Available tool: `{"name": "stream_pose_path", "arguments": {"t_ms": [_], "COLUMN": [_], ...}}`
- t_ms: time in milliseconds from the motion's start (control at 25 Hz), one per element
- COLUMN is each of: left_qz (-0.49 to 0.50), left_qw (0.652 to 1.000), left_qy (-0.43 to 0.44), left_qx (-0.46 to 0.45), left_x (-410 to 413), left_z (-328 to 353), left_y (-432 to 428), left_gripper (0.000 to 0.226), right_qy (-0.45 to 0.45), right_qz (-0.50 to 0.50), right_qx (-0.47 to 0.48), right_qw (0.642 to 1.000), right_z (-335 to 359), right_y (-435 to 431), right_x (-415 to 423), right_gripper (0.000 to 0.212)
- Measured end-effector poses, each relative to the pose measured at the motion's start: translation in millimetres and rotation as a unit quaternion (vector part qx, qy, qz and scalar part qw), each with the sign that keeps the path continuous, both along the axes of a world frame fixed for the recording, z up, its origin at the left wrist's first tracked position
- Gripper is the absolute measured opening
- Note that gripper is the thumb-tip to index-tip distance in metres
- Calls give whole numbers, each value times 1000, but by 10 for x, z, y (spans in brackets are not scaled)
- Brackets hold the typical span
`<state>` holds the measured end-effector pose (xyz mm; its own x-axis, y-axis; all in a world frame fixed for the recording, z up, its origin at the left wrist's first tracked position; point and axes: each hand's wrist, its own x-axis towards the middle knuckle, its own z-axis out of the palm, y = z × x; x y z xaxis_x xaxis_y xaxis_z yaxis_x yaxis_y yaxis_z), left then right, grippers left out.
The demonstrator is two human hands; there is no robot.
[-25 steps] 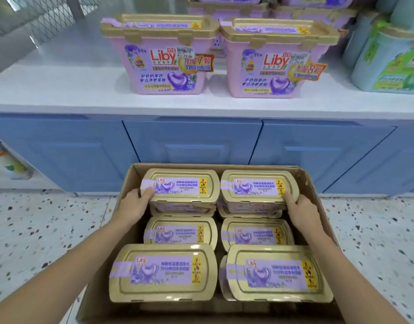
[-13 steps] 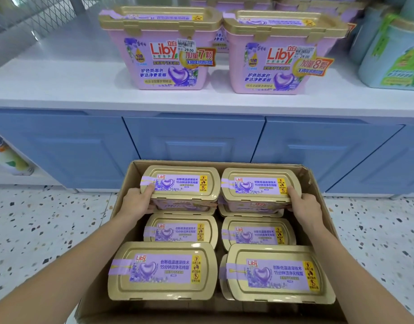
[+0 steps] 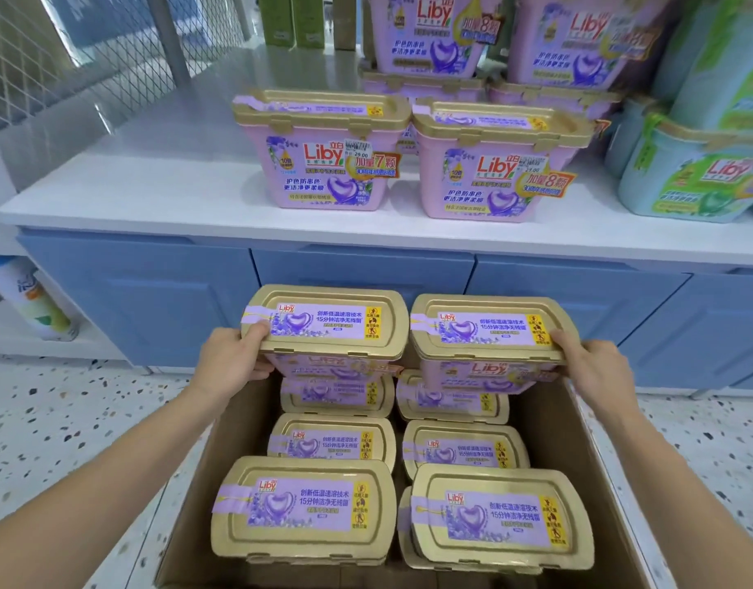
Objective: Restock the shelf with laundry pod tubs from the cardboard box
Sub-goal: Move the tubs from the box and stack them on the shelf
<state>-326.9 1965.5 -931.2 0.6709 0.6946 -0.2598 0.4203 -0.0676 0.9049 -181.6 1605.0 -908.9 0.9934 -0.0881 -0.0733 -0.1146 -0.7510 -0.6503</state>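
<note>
Left hand [image 3: 234, 359] has its grip curled round the left end of the left tub [image 3: 328, 329], thumb on the lid rim. Beside it, the right tub [image 3: 487, 333] is held the same way at its right end by the right hand [image 3: 591, 367]. Both laundry pod tubs hang side by side above the far end of the open cardboard box [image 3: 579, 461]. Their lids face up, their long axes run left to right, and their printed fronts face near. Each lid is a moulded gold rounded rectangle with a lilac label; the bodies are smooth pink. Boxed tubs [image 3: 306, 508] fill two columns below, between plain brown walls. Beyond, shelf tubs [image 3: 323, 163] stand on the glossy white shelf [image 3: 153, 193].
</note>
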Motion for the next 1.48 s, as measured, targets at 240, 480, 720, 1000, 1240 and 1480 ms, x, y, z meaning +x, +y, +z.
{"name": "stream_pose_path", "arguments": {"t_ms": [240, 480, 720, 1000, 1240, 1480], "left_qz": [-3, 19, 29, 57, 56, -17], "left_qw": [997, 989, 978, 977, 986, 989], "left_qy": [-66, -133, -184, -179, -120, -51], "left_qx": [38, 62, 88, 99, 98, 136], "left_x": [-55, 7, 384, 979, 1450, 1334], "left_z": [985, 2023, 2741, 2794, 2593, 2899], "left_y": [155, 295, 457, 489, 878, 571], "left_gripper": [39, 32, 34, 41, 63, 42], "right_qy": [-83, -164, -231, -208, -171, -128], "right_qz": [27, 31, 20, -42, -31, 4], "right_qx": [30, 88, 54, 34, 6, 12], "right_qw": [996, 982, 971, 977, 985, 992], "right_z": [1099, 2107, 2677, 2569, 2541, 2510], "right_y": [59, 239, 462, 597, 575, 585], "right_x": [131, 393, 760, 1183, 1430, 1583], "right_gripper": [51, 53, 51, 63, 66, 92]}}
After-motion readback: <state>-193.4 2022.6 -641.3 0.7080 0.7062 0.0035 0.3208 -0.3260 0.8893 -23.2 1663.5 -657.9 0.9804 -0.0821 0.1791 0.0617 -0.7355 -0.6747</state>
